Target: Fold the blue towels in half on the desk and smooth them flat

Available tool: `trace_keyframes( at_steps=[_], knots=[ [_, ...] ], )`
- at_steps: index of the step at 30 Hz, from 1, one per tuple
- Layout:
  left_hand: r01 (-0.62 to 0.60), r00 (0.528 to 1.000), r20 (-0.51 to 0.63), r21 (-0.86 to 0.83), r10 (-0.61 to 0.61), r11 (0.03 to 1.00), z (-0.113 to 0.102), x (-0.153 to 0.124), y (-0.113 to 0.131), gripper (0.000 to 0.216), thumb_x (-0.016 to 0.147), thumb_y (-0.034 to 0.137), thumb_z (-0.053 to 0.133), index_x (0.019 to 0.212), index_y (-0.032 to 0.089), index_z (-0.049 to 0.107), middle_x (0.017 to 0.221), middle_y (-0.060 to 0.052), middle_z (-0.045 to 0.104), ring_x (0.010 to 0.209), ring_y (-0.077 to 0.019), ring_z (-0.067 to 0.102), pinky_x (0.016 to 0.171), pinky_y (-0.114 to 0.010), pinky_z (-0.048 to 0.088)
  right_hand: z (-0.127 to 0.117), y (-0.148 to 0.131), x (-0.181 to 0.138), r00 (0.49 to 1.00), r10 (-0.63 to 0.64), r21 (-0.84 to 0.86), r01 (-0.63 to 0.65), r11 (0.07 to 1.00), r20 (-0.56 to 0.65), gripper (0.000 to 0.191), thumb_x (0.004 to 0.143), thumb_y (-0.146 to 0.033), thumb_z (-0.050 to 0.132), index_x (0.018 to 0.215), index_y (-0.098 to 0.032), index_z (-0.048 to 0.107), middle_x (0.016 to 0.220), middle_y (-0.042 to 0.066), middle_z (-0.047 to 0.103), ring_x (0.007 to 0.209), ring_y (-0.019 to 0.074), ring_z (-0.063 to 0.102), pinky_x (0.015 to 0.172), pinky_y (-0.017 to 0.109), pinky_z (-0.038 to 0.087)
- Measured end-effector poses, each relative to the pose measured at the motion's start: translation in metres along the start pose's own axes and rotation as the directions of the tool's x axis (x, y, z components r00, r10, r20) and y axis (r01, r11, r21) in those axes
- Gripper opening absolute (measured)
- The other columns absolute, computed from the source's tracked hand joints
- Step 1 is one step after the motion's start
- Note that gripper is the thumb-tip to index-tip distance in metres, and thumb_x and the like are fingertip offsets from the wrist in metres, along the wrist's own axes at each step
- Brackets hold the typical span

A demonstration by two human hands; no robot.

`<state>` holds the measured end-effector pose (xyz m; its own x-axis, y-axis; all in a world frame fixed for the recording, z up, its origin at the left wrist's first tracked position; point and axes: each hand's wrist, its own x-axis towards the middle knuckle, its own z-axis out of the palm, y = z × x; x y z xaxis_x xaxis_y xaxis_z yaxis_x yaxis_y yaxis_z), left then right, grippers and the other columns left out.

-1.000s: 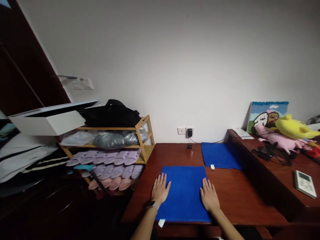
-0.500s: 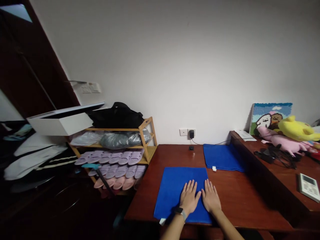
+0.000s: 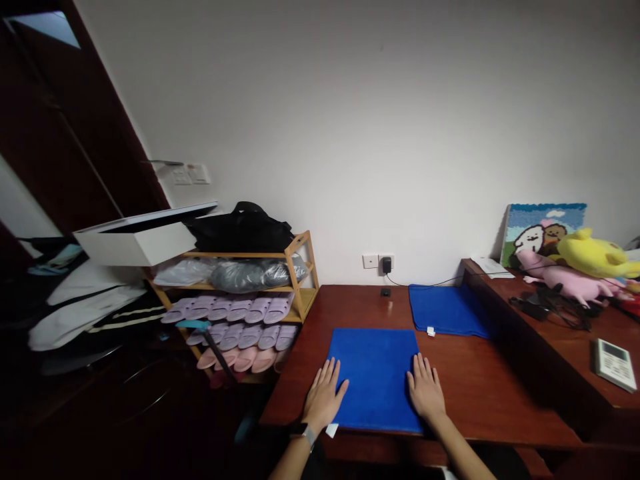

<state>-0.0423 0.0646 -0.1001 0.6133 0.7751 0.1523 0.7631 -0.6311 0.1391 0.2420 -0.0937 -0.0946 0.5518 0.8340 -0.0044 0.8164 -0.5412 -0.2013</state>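
Note:
A blue cloth [image 3: 377, 377] lies spread flat on the reddish-brown table [image 3: 490, 393], with a white tag [image 3: 332, 430] at its near left corner. My left hand [image 3: 324, 393], a watch on its wrist, rests flat over the cloth's left edge with fingers stretched out. On the opposite side, my right hand [image 3: 427, 385] lies flat across the right edge, fingers extended. Neither hand holds anything. Farther back against the raised ledge is a second blue cloth [image 3: 447, 310], also lying flat with a small white tag.
Left of the table stands a wooden shoe rack [image 3: 300, 300] with several slippers and a black bag [image 3: 243, 230]. A charger [image 3: 387, 265] is plugged into the wall. The right ledge holds plush toys [image 3: 595, 253], cables and a white calculator-like device [image 3: 615, 365].
My left hand has slid leftward from the middle of the cloth to its left edge. My right hand stays at the right edge. The view has shifted slightly.

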Motion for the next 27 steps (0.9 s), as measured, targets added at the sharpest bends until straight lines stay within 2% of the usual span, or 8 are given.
trace_keyframes(
  at_steps=[4, 8, 13, 19, 23, 25, 27],
  knots=[
    [-0.014, 1.000, -0.011, 0.009, 0.014, 1.000, 0.005, 0.003, 0.000, 0.072, 0.102, 0.061, 0.023, 0.161, 0.020, 0.023, 0.168, -0.008, 0.024, 0.156, -0.0235, 0.021, 0.126, -0.046, 0.026, 0.015, 0.007, -0.033, 0.999, -0.009, 0.035, 0.010, 0.999, -0.038, 0.069, 0.100, -0.048, 0.019, 0.161, -0.016, 0.023, 0.168, 0.003, 0.019, 0.156, 0.0271, 0.015, 0.127, 0.049, 0.014],
    [-0.022, 1.000, -0.012, 0.015, 0.023, 1.000, 0.006, 0.003, -0.004, 0.073, 0.102, 0.061, 0.023, 0.161, 0.018, 0.023, 0.169, -0.008, 0.023, 0.156, -0.0232, 0.021, 0.126, -0.044, 0.027, 0.018, 0.008, -0.050, 1.000, -0.023, 0.036, 0.024, 0.999, -0.021, 0.069, 0.101, -0.048, 0.017, 0.160, -0.014, 0.024, 0.168, 0.003, 0.019, 0.156, 0.0264, 0.014, 0.127, 0.048, 0.012],
    [-0.051, 0.999, 0.003, 0.022, 0.051, 0.998, 0.004, 0.004, -0.006, 0.072, 0.102, 0.062, 0.023, 0.161, 0.019, 0.025, 0.168, -0.008, 0.026, 0.155, -0.0232, 0.022, 0.125, -0.044, 0.027, 0.010, 0.008, -0.050, 0.999, -0.038, 0.051, 0.038, 0.998, -0.007, 0.069, 0.102, -0.047, 0.018, 0.160, -0.010, 0.022, 0.167, 0.004, 0.018, 0.156, 0.0261, 0.014, 0.128, 0.048, 0.013],
    [-0.087, 0.995, 0.050, 0.021, 0.086, 0.996, -0.004, 0.003, -0.008, 0.076, 0.101, 0.064, 0.025, 0.161, 0.017, 0.024, 0.169, -0.008, 0.021, 0.156, -0.0223, 0.019, 0.126, -0.040, 0.026, 0.018, 0.016, -0.049, 0.994, -0.083, 0.094, 0.090, 0.992, -0.071, 0.069, 0.102, -0.051, 0.020, 0.159, -0.014, 0.028, 0.166, 0.003, 0.021, 0.155, 0.0245, 0.018, 0.128, 0.046, 0.016],
    [-0.076, 0.995, 0.063, 0.030, 0.074, 0.997, -0.008, 0.004, -0.010, 0.076, 0.101, 0.064, 0.025, 0.160, 0.016, 0.026, 0.168, -0.009, 0.023, 0.155, -0.0229, 0.020, 0.126, -0.041, 0.026, 0.020, 0.018, -0.048, 0.994, -0.090, 0.103, 0.096, 0.990, -0.057, 0.069, 0.102, -0.051, 0.021, 0.159, -0.013, 0.027, 0.166, 0.004, 0.020, 0.155, 0.0241, 0.018, 0.128, 0.046, 0.016],
    [-0.059, 0.998, 0.039, 0.036, 0.058, 0.998, -0.011, 0.009, -0.003, 0.074, 0.102, 0.063, 0.025, 0.160, 0.018, 0.027, 0.167, -0.009, 0.027, 0.155, -0.0239, 0.023, 0.126, -0.045, 0.027, 0.019, 0.018, -0.048, 0.994, -0.092, 0.108, 0.097, 0.989, -0.050, 0.069, 0.102, -0.051, 0.021, 0.159, -0.013, 0.027, 0.166, 0.004, 0.020, 0.155, 0.0242, 0.018, 0.128, 0.046, 0.016],
    [-0.056, 0.998, -0.012, 0.027, 0.056, 0.998, -0.014, 0.016, 0.015, 0.072, 0.103, 0.060, 0.023, 0.160, 0.018, 0.026, 0.166, -0.010, 0.029, 0.154, -0.0247, 0.025, 0.126, -0.047, 0.027, 0.020, 0.017, -0.048, 0.994, -0.095, 0.115, 0.101, 0.988, -0.053, 0.069, 0.101, -0.051, 0.022, 0.159, -0.014, 0.029, 0.166, 0.003, 0.019, 0.155, 0.0247, 0.017, 0.128, 0.047, 0.015]
  ],
)
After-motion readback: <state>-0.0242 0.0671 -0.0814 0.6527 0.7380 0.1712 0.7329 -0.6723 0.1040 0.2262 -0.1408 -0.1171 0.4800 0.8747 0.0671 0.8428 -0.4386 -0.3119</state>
